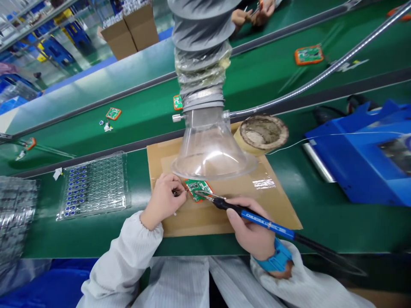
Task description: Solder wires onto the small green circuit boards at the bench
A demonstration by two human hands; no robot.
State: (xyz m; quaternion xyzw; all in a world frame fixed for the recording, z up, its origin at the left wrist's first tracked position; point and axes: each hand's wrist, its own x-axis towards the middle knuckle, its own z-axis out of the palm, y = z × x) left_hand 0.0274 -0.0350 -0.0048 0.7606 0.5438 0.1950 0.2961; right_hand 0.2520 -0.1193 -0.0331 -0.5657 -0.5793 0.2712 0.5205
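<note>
A green circuit board (199, 191) with an orange rim lies on a sheet of brown cardboard (231, 220). My right hand (252, 224) holds a blue and black soldering iron (261, 219), its metal tip over the middle of the board. At the board's left edge, my left hand (163, 199) is closed in a pinch. Something small and dark shows between its fingers, too hidden to name. Right above the board hangs the clear funnel hood (212, 149) of a fume extractor. A blue wrist strap (276, 256) is around my right wrist.
A clear tray (96, 186) with small blue parts lies left. Behind the hood stands a round pot (263, 132); a blue machine (362, 158) is at right. More boards (308, 55) lie on the green belt (144, 113). Another person's hands (252, 16) work at the far side.
</note>
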